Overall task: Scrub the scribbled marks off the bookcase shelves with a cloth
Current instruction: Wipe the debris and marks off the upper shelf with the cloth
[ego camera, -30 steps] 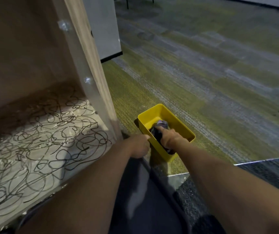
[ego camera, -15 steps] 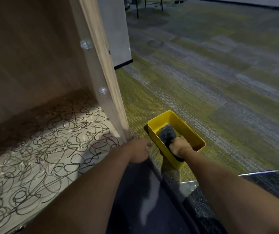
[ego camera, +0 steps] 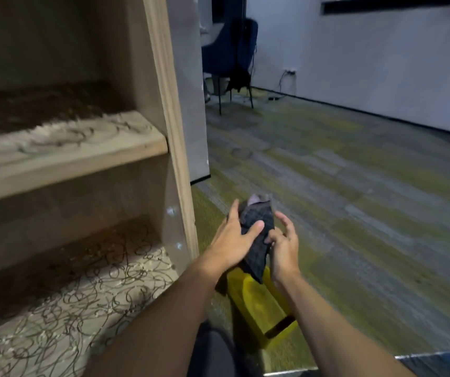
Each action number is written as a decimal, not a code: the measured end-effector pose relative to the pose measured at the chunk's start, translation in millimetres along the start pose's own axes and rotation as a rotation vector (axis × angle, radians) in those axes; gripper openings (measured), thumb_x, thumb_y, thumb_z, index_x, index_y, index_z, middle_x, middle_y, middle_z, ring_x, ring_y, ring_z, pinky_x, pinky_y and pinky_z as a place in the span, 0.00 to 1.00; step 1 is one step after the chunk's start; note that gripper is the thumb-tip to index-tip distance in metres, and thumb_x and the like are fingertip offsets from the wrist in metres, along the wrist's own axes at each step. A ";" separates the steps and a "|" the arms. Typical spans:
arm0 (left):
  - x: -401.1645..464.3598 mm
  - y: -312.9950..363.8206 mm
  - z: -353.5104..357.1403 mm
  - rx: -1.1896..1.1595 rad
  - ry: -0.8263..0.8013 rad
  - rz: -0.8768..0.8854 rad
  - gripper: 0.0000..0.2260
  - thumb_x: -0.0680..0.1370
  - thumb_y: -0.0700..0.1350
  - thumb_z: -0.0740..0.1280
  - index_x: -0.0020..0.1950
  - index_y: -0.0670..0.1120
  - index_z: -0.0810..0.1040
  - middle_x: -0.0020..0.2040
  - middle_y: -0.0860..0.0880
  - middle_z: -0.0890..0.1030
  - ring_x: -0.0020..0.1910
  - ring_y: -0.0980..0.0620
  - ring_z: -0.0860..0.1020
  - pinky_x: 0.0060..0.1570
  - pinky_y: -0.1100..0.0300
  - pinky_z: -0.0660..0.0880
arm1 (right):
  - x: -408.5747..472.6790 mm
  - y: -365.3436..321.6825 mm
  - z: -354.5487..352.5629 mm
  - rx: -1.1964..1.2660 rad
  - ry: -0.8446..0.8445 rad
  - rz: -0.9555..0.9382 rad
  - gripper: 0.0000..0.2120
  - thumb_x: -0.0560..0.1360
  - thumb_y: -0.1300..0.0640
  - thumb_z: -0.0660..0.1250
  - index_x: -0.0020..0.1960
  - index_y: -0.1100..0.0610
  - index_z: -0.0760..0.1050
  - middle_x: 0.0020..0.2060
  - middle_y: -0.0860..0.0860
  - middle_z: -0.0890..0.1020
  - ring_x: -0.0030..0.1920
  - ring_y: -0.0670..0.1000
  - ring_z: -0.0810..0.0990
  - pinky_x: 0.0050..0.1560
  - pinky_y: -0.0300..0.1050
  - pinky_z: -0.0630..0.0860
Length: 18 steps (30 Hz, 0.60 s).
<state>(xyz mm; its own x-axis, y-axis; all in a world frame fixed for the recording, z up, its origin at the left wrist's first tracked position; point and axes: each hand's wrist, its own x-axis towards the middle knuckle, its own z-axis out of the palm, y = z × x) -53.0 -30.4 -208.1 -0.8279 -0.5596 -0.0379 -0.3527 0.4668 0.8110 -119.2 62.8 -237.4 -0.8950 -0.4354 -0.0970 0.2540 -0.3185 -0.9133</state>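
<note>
Green-grey carpet (ego camera: 354,213) runs right of the bookcase (ego camera: 164,104). Nearest us, the yellow bin (ego camera: 256,303) sits beside it; above the bin we grasp the dark cloth (ego camera: 257,229) in both left hand (ego camera: 234,240) and right hand (ego camera: 283,248). Scribbles (ego camera: 76,295) cover both shelves.

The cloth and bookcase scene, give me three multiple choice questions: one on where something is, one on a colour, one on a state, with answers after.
1. Where is the cloth?
A. lying in the bin
B. held between both hands above the bin
C. spread on the lower shelf

2. What colour is the bin on the carpet?
A. yellow
B. red
C. white

3. What state is the lower shelf in?
A. wiped clean
B. covered in scribbled marks
C. stacked with books

Answers: 1 B, the left hand and right hand both grip the dark cloth over the bin. 2 A, its walls show bright yellow. 3 B, dark loops cross its whole visible surface.
</note>
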 end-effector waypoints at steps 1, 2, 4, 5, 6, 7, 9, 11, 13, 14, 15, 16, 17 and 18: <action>-0.5 15.8 -9.3 -0.019 0.059 0.024 0.34 0.76 0.61 0.64 0.77 0.50 0.56 0.72 0.47 0.67 0.69 0.48 0.68 0.67 0.54 0.67 | -3.3 -17.8 9.8 0.041 -0.045 0.009 0.22 0.68 0.73 0.57 0.59 0.60 0.74 0.36 0.56 0.76 0.38 0.54 0.75 0.41 0.45 0.73; -2.7 30.3 -18.4 -0.027 0.106 0.047 0.31 0.75 0.61 0.66 0.74 0.51 0.63 0.69 0.47 0.70 0.67 0.49 0.71 0.64 0.56 0.68 | -7.4 -34.1 18.4 0.092 -0.100 0.006 0.23 0.64 0.71 0.57 0.55 0.60 0.77 0.38 0.57 0.79 0.41 0.57 0.76 0.44 0.48 0.72; -7.6 60.6 -39.5 -0.067 0.153 0.090 0.24 0.72 0.61 0.69 0.65 0.54 0.70 0.62 0.49 0.74 0.60 0.51 0.75 0.60 0.58 0.71 | -15.8 -71.3 37.9 0.184 -0.194 -0.002 0.22 0.60 0.68 0.56 0.50 0.59 0.79 0.42 0.57 0.83 0.44 0.57 0.79 0.47 0.49 0.75; -9.4 72.5 -46.6 -0.105 0.151 0.113 0.23 0.71 0.62 0.70 0.63 0.55 0.71 0.60 0.51 0.76 0.59 0.52 0.76 0.58 0.58 0.73 | -18.7 -86.2 44.1 0.212 -0.233 -0.018 0.21 0.61 0.68 0.57 0.50 0.59 0.79 0.42 0.56 0.83 0.44 0.56 0.80 0.47 0.48 0.76; -10.5 86.9 -56.3 -0.141 0.163 0.146 0.23 0.71 0.62 0.71 0.62 0.56 0.70 0.58 0.52 0.78 0.58 0.53 0.77 0.58 0.56 0.74 | -20.6 -103.4 52.5 0.240 -0.275 -0.038 0.19 0.64 0.67 0.57 0.50 0.58 0.79 0.41 0.55 0.83 0.43 0.54 0.81 0.46 0.46 0.76; -12.5 101.6 -66.4 -0.165 0.190 0.188 0.22 0.71 0.61 0.71 0.61 0.57 0.69 0.57 0.52 0.79 0.57 0.53 0.78 0.58 0.55 0.74 | -22.7 -120.6 61.8 0.281 -0.324 -0.063 0.18 0.67 0.68 0.56 0.50 0.58 0.78 0.41 0.54 0.84 0.42 0.53 0.82 0.44 0.45 0.77; -17.4 132.2 -83.1 -0.199 0.281 0.278 0.23 0.71 0.62 0.69 0.62 0.59 0.66 0.58 0.52 0.78 0.57 0.52 0.78 0.57 0.51 0.75 | -24.7 -154.0 79.0 0.350 -0.389 -0.098 0.20 0.72 0.69 0.51 0.51 0.57 0.78 0.41 0.54 0.84 0.42 0.52 0.83 0.42 0.43 0.79; -24.5 161.0 -103.1 -0.166 0.433 0.353 0.25 0.72 0.65 0.66 0.65 0.62 0.63 0.62 0.51 0.75 0.60 0.51 0.75 0.59 0.50 0.74 | -29.2 -187.9 102.3 0.366 -0.436 -0.143 0.20 0.74 0.67 0.50 0.51 0.57 0.80 0.43 0.55 0.85 0.44 0.53 0.83 0.44 0.44 0.80; -36.2 186.2 -124.7 -0.084 0.590 0.398 0.24 0.75 0.62 0.64 0.69 0.63 0.60 0.65 0.52 0.72 0.63 0.51 0.73 0.60 0.51 0.73 | -35.0 -215.5 127.0 0.376 -0.488 -0.198 0.23 0.75 0.67 0.50 0.48 0.55 0.84 0.45 0.55 0.84 0.47 0.54 0.82 0.48 0.44 0.79; -42.2 195.2 -135.4 -0.046 0.655 0.425 0.23 0.76 0.61 0.63 0.70 0.63 0.60 0.64 0.53 0.71 0.62 0.52 0.73 0.60 0.51 0.73 | -39.0 -226.3 138.2 0.375 -0.512 -0.228 0.25 0.74 0.68 0.50 0.46 0.53 0.85 0.45 0.54 0.85 0.47 0.53 0.82 0.48 0.43 0.79; -50.4 203.7 -146.6 -0.023 0.706 0.463 0.23 0.77 0.60 0.63 0.70 0.63 0.60 0.63 0.53 0.72 0.62 0.52 0.73 0.60 0.51 0.74 | -45.5 -237.0 148.4 0.375 -0.542 -0.264 0.27 0.74 0.69 0.49 0.44 0.52 0.86 0.44 0.53 0.85 0.46 0.52 0.82 0.47 0.42 0.79; -58.3 209.3 -157.8 -0.011 0.741 0.503 0.22 0.77 0.59 0.63 0.70 0.62 0.61 0.63 0.53 0.73 0.61 0.53 0.74 0.60 0.51 0.74 | -52.4 -246.2 156.7 0.374 -0.577 -0.292 0.29 0.74 0.70 0.48 0.43 0.51 0.86 0.43 0.53 0.85 0.45 0.51 0.83 0.46 0.40 0.80; -66.8 212.9 -168.3 0.011 0.770 0.543 0.22 0.78 0.57 0.63 0.70 0.61 0.63 0.63 0.53 0.74 0.61 0.54 0.74 0.60 0.52 0.74 | -60.1 -253.7 163.4 0.372 -0.620 -0.312 0.30 0.73 0.72 0.48 0.43 0.51 0.86 0.42 0.52 0.85 0.44 0.50 0.83 0.44 0.39 0.80; -75.0 213.6 -177.1 0.046 0.805 0.587 0.22 0.77 0.56 0.64 0.70 0.59 0.65 0.62 0.53 0.76 0.60 0.55 0.75 0.59 0.54 0.74 | -68.0 -258.5 167.9 0.358 -0.665 -0.337 0.30 0.72 0.73 0.48 0.43 0.52 0.86 0.42 0.52 0.85 0.43 0.49 0.83 0.42 0.38 0.79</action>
<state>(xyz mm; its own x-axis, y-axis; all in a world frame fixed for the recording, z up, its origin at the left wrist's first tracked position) 11.0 -10.0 71.3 -0.3399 -0.5213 0.7828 -0.0126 0.8348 0.5504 -62.4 33.4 71.7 -0.5684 -0.6402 0.5168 0.2131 -0.7213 -0.6591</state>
